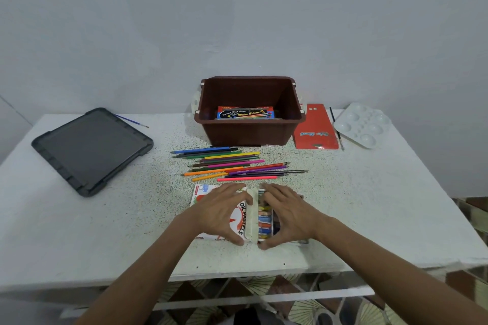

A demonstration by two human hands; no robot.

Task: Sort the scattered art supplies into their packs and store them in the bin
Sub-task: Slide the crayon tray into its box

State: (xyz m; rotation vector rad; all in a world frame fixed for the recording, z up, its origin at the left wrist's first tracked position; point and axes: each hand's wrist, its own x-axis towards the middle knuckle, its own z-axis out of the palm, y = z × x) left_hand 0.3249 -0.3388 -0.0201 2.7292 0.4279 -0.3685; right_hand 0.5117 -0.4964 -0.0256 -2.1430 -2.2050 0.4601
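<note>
Your left hand (pixel 221 215) grips the white oil pastel sleeve (pixel 241 220), fingers and thumb curled round its open end; your right hand (pixel 287 216) clasps the pastel tray (pixel 264 216), coloured sticks showing, at the sleeve's mouth; both lie near the table's (pixel 369 206) front edge, before the loose coloured pencils (pixel 232 166) and brown bin (pixel 248 132).

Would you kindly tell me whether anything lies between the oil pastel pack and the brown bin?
Yes: the loose coloured pencils lie spread between the oil pastel pack and the brown bin. Nothing visible hangs above them, so lifting the pack over looks feasible.
</note>
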